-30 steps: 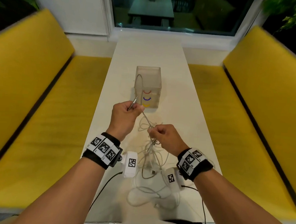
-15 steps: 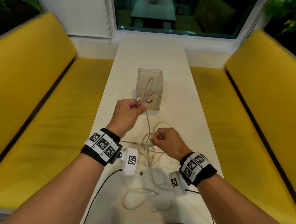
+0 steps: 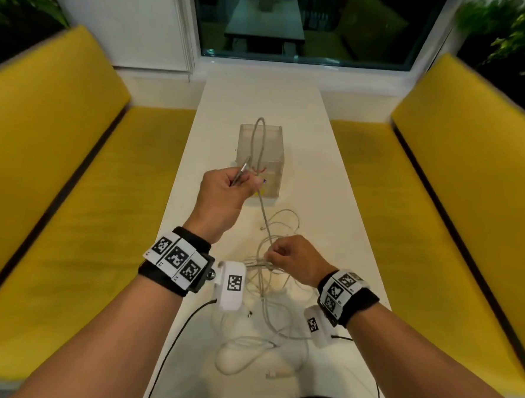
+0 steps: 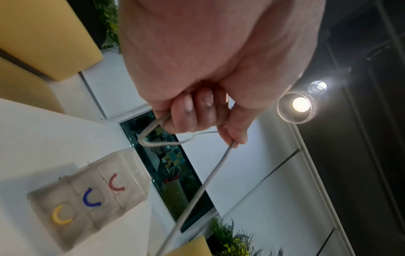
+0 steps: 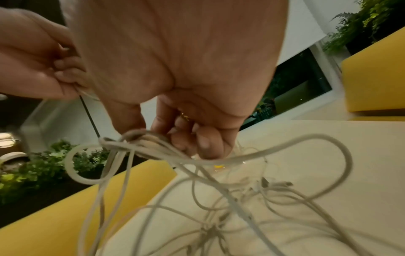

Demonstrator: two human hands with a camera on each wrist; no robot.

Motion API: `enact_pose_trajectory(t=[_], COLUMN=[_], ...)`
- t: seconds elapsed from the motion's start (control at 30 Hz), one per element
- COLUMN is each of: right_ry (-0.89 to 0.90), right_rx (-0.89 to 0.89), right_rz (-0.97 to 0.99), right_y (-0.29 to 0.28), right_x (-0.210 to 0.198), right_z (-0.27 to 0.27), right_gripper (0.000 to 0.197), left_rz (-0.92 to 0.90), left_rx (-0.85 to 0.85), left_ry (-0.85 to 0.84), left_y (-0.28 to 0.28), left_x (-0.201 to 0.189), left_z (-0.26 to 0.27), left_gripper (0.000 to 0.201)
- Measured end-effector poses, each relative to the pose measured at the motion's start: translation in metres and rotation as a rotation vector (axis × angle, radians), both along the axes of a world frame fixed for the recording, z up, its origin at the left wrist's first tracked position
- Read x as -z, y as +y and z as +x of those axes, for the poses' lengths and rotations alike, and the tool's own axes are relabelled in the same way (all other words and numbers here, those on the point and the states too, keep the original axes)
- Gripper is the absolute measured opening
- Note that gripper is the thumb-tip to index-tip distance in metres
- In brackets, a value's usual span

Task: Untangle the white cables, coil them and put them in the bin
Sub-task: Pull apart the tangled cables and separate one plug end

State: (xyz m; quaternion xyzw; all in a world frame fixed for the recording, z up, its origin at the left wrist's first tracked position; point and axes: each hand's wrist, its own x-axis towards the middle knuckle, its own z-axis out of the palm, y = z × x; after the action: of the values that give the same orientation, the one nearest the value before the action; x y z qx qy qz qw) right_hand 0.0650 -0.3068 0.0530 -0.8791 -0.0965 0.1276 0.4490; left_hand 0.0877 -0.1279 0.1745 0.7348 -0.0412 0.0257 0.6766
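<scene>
White cables (image 3: 267,294) lie in a loose tangle on the near half of the long white table (image 3: 333,178), which runs away from the person between two yellow benches, one on the left (image 3: 79,206) and one on the right (image 3: 438,222). At the far end of the table is a dark window (image 3: 302,23), with green plants (image 3: 517,33) in the far corners.

Near the middle of the table stands the clear bin (image 3: 272,144), its near wall marked with red, blue and yellow curved strokes, plain in the left wrist view (image 4: 87,190).

Left hand (image 3: 224,193) is raised just near of the bin, fingers curled round one cable; a narrow loop (image 3: 258,143) of it rises above the fist in front of the bin, and a metallic connector tip (image 3: 241,173) sticks up from the fist. From this hand the cable runs taut, down and nearer, to the right hand (image 3: 294,259).

Right hand is clenched over the tangle, thumb and fingers (image 5: 208,140) pinching a bunch of strands where several cross; below it loops hang and spread on the table. Small connectors (image 3: 272,374) lie among the nearest loops.
</scene>
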Motion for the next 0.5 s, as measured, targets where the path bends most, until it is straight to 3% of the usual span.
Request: enact_pose_trajectory(t=[0.1, 0.33, 0.5], right_ry=[-0.035, -0.107, 0.033], right_rx=[0.056, -0.089, 0.080], right_rz=[-0.028, -0.247, -0.012], right_y=[-0.005, 0.003, -0.002], right_x=[0.007, -0.002, -0.015], right_z=[-0.006, -0.004, 0.004], right_gripper=[0.016, 0.013, 0.028], left_rz=[0.006, -0.043, 0.033], left_rx=[-0.047, -0.156, -0.176], left_ry=[-0.020, -0.031, 0.060], left_y=[0.003, 0.002, 0.017], left_x=[0.003, 0.007, 0.016], left_z=[0.001, 0.008, 0.014], left_gripper=[0.017, 0.019, 0.014])
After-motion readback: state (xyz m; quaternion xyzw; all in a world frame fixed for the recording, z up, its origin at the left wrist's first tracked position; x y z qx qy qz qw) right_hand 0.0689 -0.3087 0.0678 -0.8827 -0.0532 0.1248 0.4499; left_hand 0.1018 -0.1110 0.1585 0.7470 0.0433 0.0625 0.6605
